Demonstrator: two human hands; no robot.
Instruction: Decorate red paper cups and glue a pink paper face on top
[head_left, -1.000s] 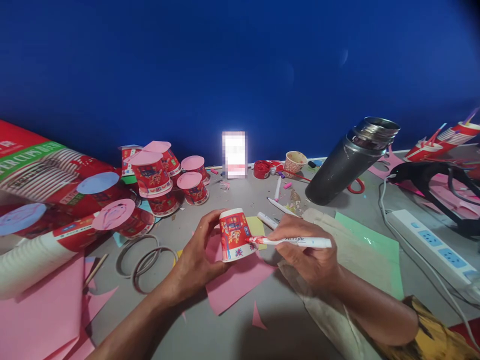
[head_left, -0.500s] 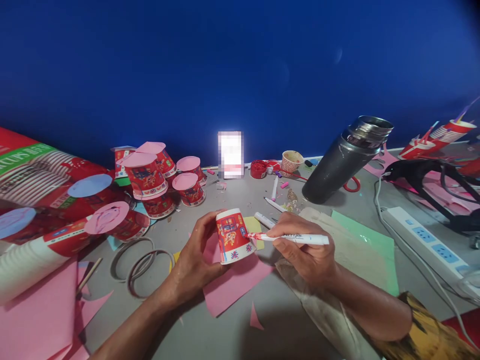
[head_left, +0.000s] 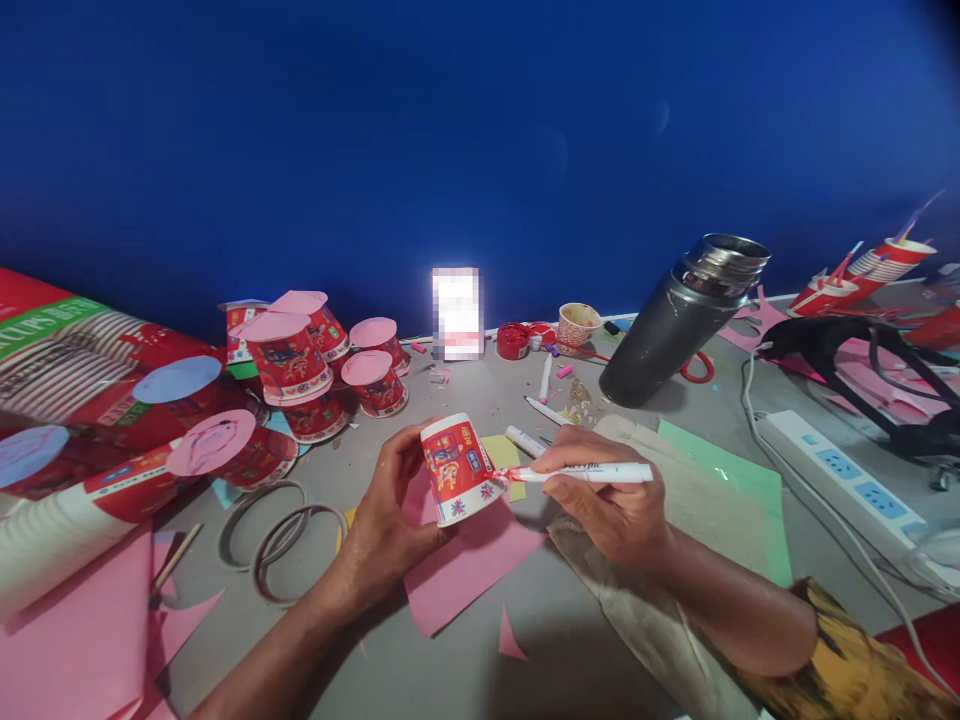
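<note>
My left hand (head_left: pixel 390 510) grips a small red paper cup (head_left: pixel 452 468), held upside down and tilted a little above a pink paper sheet (head_left: pixel 465 565). My right hand (head_left: pixel 607 505) pinches a white acrylic marker (head_left: pixel 592 473) whose red tip touches the cup's side near the rim. A yellow paper piece (head_left: pixel 504 455) lies just behind the cup.
Red cups with pink paper discs (head_left: pixel 300 360) cluster at back left beside sleeves of cups (head_left: pixel 67 480). Wire rings (head_left: pixel 277 530), loose markers (head_left: pixel 546 380), a tilted steel flask (head_left: pixel 675 320), a power strip (head_left: pixel 847 480) and green paper (head_left: pixel 720 470) lie around.
The view has drifted slightly, and my left hand has tilted the cup a little while the marker tip stays on its side.
</note>
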